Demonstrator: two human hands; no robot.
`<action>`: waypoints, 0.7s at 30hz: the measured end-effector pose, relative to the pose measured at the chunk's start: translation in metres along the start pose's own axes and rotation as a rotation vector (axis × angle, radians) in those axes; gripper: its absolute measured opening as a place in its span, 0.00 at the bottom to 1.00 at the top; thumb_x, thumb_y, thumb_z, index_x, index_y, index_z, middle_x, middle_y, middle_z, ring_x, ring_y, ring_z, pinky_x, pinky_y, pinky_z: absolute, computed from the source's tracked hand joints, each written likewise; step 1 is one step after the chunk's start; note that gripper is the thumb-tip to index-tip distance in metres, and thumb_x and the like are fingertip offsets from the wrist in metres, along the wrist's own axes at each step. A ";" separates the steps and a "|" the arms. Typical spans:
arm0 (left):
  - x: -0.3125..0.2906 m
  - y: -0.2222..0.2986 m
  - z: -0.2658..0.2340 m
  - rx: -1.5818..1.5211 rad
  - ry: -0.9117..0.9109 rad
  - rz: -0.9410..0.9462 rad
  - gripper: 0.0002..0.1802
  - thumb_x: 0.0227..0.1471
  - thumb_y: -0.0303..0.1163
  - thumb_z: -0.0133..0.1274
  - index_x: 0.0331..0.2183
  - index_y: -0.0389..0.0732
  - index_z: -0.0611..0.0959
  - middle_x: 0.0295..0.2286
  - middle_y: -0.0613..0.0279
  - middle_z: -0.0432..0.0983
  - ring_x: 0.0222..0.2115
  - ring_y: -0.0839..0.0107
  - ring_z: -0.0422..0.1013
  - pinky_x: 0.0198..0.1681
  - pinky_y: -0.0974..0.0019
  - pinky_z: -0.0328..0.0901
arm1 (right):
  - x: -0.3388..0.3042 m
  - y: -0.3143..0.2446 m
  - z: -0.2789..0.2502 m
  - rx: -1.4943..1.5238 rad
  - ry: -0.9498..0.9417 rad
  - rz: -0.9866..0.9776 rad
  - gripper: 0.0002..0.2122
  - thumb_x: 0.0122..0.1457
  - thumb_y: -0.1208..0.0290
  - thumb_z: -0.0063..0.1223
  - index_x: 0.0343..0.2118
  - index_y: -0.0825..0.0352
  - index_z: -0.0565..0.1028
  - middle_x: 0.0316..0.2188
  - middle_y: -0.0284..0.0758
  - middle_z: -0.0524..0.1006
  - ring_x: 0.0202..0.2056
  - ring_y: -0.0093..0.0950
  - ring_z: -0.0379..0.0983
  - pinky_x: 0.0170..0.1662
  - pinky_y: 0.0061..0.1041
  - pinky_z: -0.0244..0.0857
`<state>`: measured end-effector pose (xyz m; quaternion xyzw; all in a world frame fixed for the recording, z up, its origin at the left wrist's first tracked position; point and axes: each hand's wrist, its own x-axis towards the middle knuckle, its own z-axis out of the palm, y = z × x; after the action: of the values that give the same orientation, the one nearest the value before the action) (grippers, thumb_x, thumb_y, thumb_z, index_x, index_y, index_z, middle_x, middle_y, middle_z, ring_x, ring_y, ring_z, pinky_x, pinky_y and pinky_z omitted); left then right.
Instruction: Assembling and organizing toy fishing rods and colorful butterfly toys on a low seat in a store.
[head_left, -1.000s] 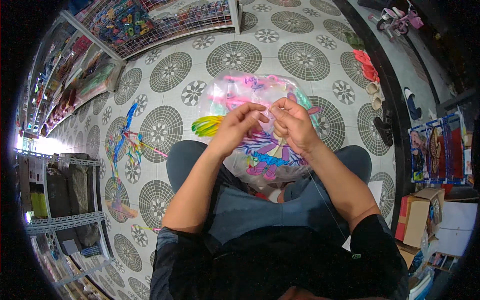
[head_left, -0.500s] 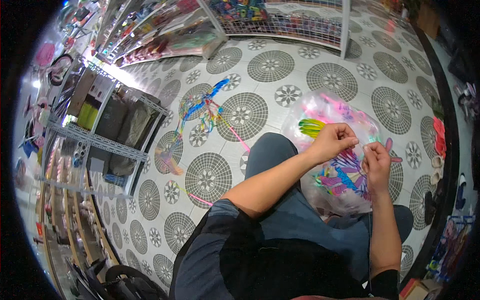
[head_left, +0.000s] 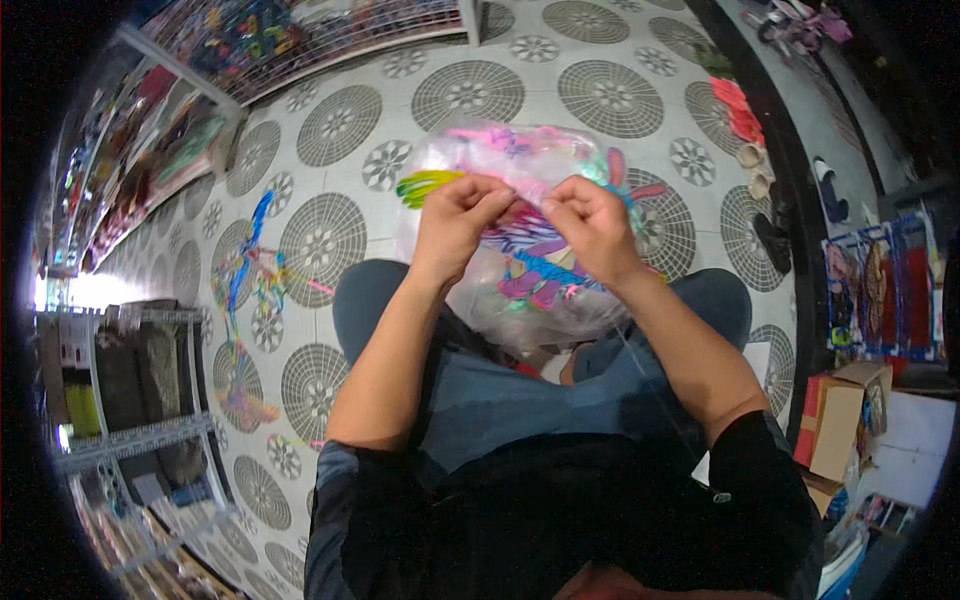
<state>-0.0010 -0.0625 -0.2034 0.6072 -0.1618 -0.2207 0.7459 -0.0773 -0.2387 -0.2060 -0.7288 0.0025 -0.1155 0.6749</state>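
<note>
My left hand [head_left: 462, 220] and my right hand [head_left: 597, 228] are held close together above my lap, each with thumb and fingers pinched. What they pinch is too small to make out. A faint thin line [head_left: 652, 368] runs from below my right hand toward my shirt. Under both hands lies a puffy clear plastic bag [head_left: 480, 300] with bright pink, purple and blue shapes [head_left: 545, 275] on or in it. A yellow-green fan-shaped piece [head_left: 425, 187] shows beside my left hand. Pink-tipped prongs [head_left: 648, 191] stick out past my right hand.
Tangled coloured strings with a blue strip [head_left: 240, 275] lie on the patterned floor [head_left: 330, 240] at the left. Stocked wire shelves [head_left: 330, 45] stand beyond, and a metal rack [head_left: 130, 435] at the left. Shoes [head_left: 770, 240] and an open cardboard box [head_left: 835, 430] are at the right.
My view has swung right, so hands and bag appear farther left. The pinched fingertips have drawn slightly apart. Both hands remain over the bag.
</note>
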 end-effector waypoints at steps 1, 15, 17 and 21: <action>0.000 -0.001 0.002 -0.008 -0.025 0.003 0.05 0.53 0.26 0.54 0.31 0.34 0.79 0.25 0.63 0.77 0.26 0.76 0.71 0.31 0.73 0.66 | -0.001 -0.001 -0.001 0.003 -0.007 0.024 0.04 0.58 0.75 0.51 0.29 0.70 0.71 0.17 0.25 0.70 0.20 0.10 0.61 0.21 0.15 0.53; 0.000 -0.007 0.006 -0.066 -0.031 0.012 0.06 0.52 0.27 0.55 0.32 0.34 0.80 0.26 0.61 0.78 0.24 0.75 0.72 0.31 0.73 0.67 | -0.007 -0.003 -0.007 0.051 0.004 0.018 0.05 0.57 0.75 0.52 0.26 0.70 0.72 0.15 0.24 0.69 0.18 0.09 0.58 0.19 0.15 0.50; 0.000 -0.006 0.006 -0.059 -0.057 0.017 0.05 0.53 0.27 0.54 0.31 0.35 0.79 0.25 0.63 0.77 0.25 0.75 0.71 0.32 0.73 0.66 | -0.006 -0.001 -0.007 0.051 0.000 0.005 0.05 0.57 0.76 0.52 0.26 0.70 0.72 0.15 0.24 0.69 0.18 0.09 0.59 0.19 0.15 0.50; 0.001 -0.009 0.004 -0.043 -0.103 0.064 0.05 0.55 0.28 0.53 0.31 0.37 0.76 0.26 0.65 0.75 0.27 0.77 0.70 0.34 0.73 0.65 | -0.006 -0.004 -0.008 0.018 -0.025 0.014 0.04 0.56 0.76 0.52 0.26 0.70 0.72 0.16 0.24 0.69 0.18 0.09 0.59 0.19 0.14 0.50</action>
<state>-0.0040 -0.0681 -0.2114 0.5733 -0.2146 -0.2311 0.7562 -0.0848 -0.2450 -0.2024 -0.7239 -0.0019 -0.1016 0.6824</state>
